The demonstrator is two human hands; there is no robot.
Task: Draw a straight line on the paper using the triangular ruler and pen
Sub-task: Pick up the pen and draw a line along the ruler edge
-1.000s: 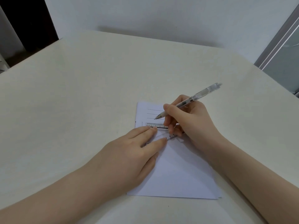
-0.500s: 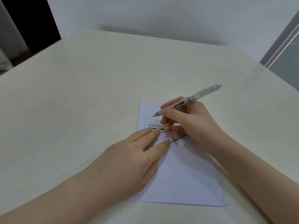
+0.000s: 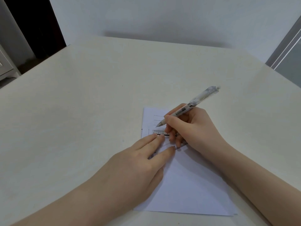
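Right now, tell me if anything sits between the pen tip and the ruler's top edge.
Nothing visible does. The pen tip hovers over bare paper just above the ruler edge. The left hand presses the ruler from below; the right hand fingers rest further right.

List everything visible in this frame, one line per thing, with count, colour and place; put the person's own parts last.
table: one, off-white, fills most of the view.
paper: one sheet, white, on the table right of centre; a few thin lines drawn near its far end.
triangular ruler: one, clear with dark markings, flat on the paper's far part, mostly hidden by the fingers.
pen: one, clear and grey, tip just beyond the ruler's far edge.
wall: pale, behind the table.
left hand: one, fingers spread flat on the ruler.
right hand: one, gripping the pen.
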